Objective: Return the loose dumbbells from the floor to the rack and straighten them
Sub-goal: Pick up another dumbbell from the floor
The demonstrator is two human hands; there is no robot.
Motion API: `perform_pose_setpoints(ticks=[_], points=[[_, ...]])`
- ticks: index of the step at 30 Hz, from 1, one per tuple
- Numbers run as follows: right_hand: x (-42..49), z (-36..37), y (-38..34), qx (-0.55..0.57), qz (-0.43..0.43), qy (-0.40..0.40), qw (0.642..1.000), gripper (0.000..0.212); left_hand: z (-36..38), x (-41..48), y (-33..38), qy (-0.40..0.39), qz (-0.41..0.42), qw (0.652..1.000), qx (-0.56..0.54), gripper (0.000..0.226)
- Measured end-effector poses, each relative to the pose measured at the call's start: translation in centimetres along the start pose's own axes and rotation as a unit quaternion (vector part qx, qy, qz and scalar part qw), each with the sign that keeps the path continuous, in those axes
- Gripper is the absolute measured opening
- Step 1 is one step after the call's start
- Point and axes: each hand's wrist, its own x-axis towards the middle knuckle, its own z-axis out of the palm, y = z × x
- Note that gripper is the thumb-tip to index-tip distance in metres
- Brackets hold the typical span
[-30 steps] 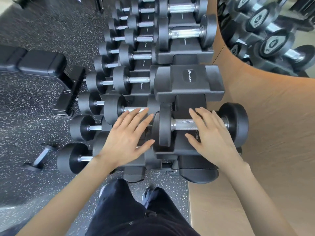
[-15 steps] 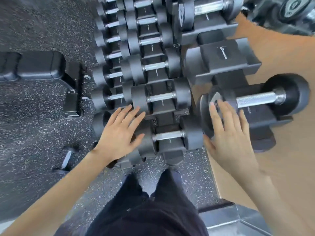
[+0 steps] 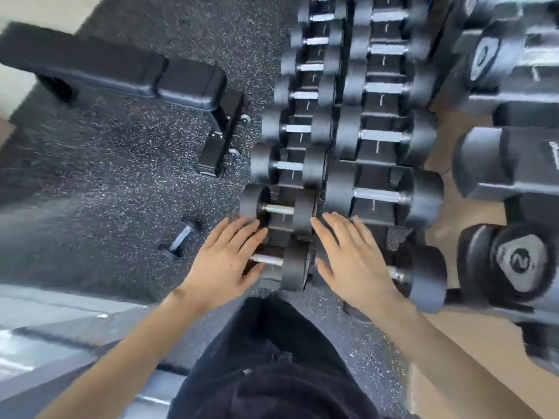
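Loose dumbbell (image 3: 181, 238) — small, with a bright handle, is seen lying on the speckled rubber floor (image 3: 121, 164) at centre left of the frame, apart from the rack and untouched by either hand.

Dumbbell rack (image 3: 332, 164) — tiered, black, is shown running from the lower centre up to the top edge, with dumbbells seated in rows. A nearest lower-tier dumbbell (image 3: 282, 263) is seen at frame centre, with the next dumbbell (image 3: 279, 208) just above it in the picture.

Left hand (image 3: 225, 261) — spread open, fingers extended, is laid flat over the left end of the nearest lower-tier dumbbell; nothing is gripped.

Right hand (image 3: 352, 258) — likewise open and flat, is placed just right of that dumbbell's right head, over the left part of a larger dumbbell (image 3: 423, 273); nothing is gripped.

Heavier dumbbells (image 3: 511, 261) are recorded at the right edge, over a tan floor (image 3: 472, 343).

A padded bench (image 3: 127, 74) is noted at upper left. Dark trousers (image 3: 272, 364) are visible at bottom centre. Much of the frame is blurred.
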Motion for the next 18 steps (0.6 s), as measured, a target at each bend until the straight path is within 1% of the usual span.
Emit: perform_pose_setpoints(ticks=[5,11,15,18], points=[[3.3,1.4,-1.3,0.036,-0.091,-0.003,0.995,0.064,0.0,-3.1,-2.5,-0.003,-0.084,0.996,0.015,0.057],[6.0,2.3,-4.8,0.043,-0.159,-0.01,0.986,0.062,0.9,-7.4,-4.9,-0.005,-0.162,0.987,0.005,0.056],[7.8,2.5,-8.0,0.039,-0.179,-0.013,0.983,0.064,1.4,-9.4,-8.4,-0.009,-0.193,0.981,-0.005,0.057],[9.3,2.8,-10.9,0.034,-0.167,-0.016,0.985,0.065,1.1,-10.3,-12.1,-0.015,-0.195,0.981,0.0,0.058]])
